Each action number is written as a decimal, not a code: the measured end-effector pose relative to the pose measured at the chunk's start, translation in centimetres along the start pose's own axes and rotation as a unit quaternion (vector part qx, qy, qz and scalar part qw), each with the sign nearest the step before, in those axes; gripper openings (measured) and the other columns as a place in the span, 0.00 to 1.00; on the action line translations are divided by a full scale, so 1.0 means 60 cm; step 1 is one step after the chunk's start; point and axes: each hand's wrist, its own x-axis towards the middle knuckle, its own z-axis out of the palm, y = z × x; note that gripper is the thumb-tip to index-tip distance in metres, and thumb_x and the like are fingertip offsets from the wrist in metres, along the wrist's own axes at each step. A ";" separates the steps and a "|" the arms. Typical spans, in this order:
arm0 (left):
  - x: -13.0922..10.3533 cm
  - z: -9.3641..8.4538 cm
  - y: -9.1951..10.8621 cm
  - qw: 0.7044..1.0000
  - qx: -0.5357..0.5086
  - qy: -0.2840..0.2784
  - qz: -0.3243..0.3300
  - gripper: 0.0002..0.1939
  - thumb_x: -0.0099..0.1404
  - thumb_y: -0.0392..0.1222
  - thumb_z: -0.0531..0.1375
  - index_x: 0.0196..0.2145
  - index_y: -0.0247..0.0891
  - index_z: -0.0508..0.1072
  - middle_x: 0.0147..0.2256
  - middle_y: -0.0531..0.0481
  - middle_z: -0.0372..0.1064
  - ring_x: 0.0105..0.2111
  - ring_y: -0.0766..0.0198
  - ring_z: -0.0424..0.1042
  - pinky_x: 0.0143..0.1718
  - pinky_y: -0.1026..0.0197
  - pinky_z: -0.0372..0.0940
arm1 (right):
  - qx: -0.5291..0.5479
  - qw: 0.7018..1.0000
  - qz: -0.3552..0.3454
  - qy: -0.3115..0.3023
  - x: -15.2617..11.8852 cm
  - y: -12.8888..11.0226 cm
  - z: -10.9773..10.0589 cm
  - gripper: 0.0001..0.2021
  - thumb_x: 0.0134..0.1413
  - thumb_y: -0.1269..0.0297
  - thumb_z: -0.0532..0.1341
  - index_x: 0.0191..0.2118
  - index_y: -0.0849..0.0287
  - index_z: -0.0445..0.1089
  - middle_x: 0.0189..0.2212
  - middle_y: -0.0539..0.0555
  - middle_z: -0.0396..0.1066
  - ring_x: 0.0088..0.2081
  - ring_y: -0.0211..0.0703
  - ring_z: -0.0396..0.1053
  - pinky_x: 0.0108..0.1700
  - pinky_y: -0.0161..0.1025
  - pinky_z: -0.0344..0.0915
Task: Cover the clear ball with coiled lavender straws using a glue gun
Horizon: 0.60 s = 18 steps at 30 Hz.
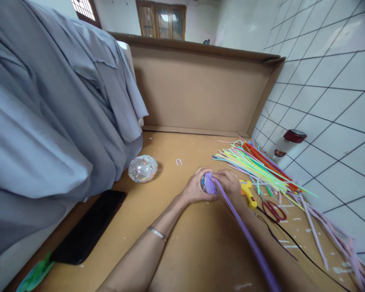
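Observation:
My left hand is wrapped round a small rounded object that is partly covered by side-by-side purple strands. Its uncovered side looks clear with blue bits. Against the right side of it, my right hand pinches a long purple strip, which runs down toward the bottom edge of the view. A clear, bumpy bowl-like piece sits on the table to the left. Between it and my hands lies a small curved pink piece.
Colourful pipe-cleaner-like sticks, a yellow glue gun with a black cord and red-handled scissors lie right. A black tray-like slab and grey cloth are left. Cardboard stands behind; a red-lidded jar is near the tiles.

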 end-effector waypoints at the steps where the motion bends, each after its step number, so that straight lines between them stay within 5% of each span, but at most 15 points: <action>1: 0.000 -0.001 0.000 1.000 -0.002 0.000 -0.001 0.39 0.37 0.42 0.72 0.48 0.38 0.65 0.47 0.44 0.64 0.49 0.53 0.67 0.52 0.52 0.63 | 0.001 1.000 -0.010 0.001 0.002 0.001 0.002 0.11 0.61 0.63 0.53 0.37 0.57 0.74 0.33 0.54 0.70 0.35 0.42 0.65 0.38 0.40 0.59; 18: 0.000 0.000 0.000 1.000 -0.016 0.005 -0.017 0.38 0.37 0.41 0.71 0.48 0.37 0.65 0.47 0.44 0.64 0.48 0.54 0.66 0.52 0.55 0.61 | 0.032 0.998 0.058 -0.009 0.022 -0.015 -0.006 0.13 0.60 0.60 0.54 0.30 0.58 0.72 0.28 0.54 0.71 0.33 0.43 0.67 0.37 0.40 0.61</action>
